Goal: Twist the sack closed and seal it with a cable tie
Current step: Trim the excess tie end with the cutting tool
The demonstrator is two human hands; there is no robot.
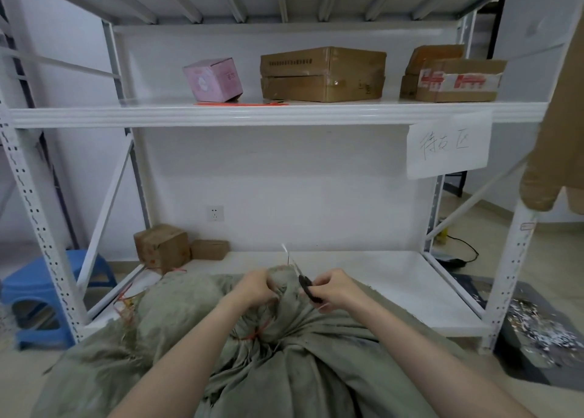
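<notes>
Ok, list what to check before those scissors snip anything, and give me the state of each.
1. Left hand grips the sack neck: ok.
2. Right hand holds the scissors: ok.
3. Blades set on the white strip, not on cloth: cannot tell, blurred.
4. Left hand out of the blades' way: cannot tell.
5. Tie pulled tight round the neck: cannot tell, hidden by the hand.
6. Spare orange ties on the shelf: ok.
</notes>
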